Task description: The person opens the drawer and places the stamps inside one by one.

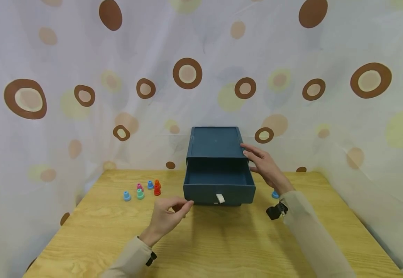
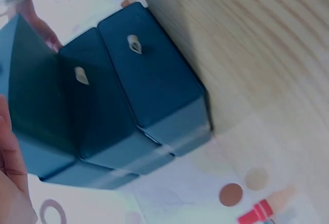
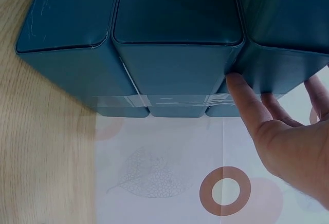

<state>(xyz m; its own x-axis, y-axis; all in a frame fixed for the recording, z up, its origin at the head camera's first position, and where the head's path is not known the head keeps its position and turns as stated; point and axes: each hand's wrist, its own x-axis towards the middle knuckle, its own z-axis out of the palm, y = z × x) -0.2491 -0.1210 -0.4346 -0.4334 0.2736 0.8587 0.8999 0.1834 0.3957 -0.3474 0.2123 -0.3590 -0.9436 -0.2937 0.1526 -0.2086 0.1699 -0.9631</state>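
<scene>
A dark blue drawer cabinet stands at the back of the table. Its top drawer is pulled out and looks empty inside, with a white pull tab on its front. Close by that drawer's lower left front corner is my left hand, thumb and index fingertips near each other. In the left wrist view, its fingers show beside the pulled-out drawer. My right hand rests against the cabinet's right side, fingers spread and fairly straight. Fingertips touch the upper unit's side in the right wrist view.
Several small coloured cone-shaped pieces, among them a red piece and a light blue piece, stand left of the cabinet. Another blue piece is at its right. Patterned cloth hangs behind the wooden table.
</scene>
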